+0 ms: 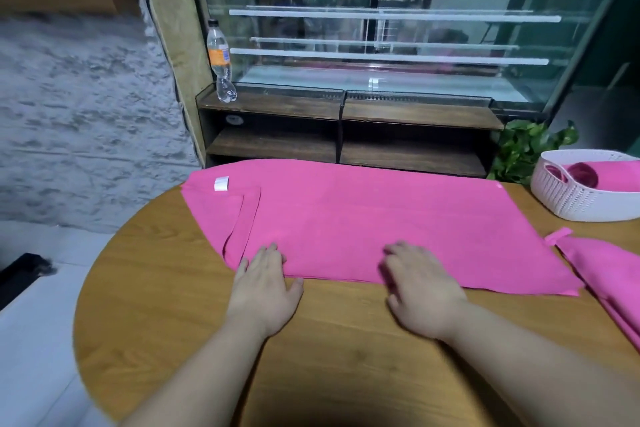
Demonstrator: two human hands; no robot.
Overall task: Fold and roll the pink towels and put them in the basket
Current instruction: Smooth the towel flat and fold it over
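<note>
Both hands lie flat, fingers straight and together, on the towel's (pixel 363 218) near edge: left hand (pixel 265 282), right hand (pixel 420 284). The basket (pixel 568 199) holds rolled towels (pixel 583 174).

Palm-down, side by side: left hand (pixel 265 284) and right hand (pixel 420 288), fingers extended toward 12 o'clock; forearms enter from 7 and 4 o'clock.

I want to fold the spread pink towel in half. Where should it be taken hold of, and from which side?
Probably the near long edge of the towel, from the person's side. It lies flat on the table, so only an edge offers a grip, and the left hand and right hand lie there.
</note>
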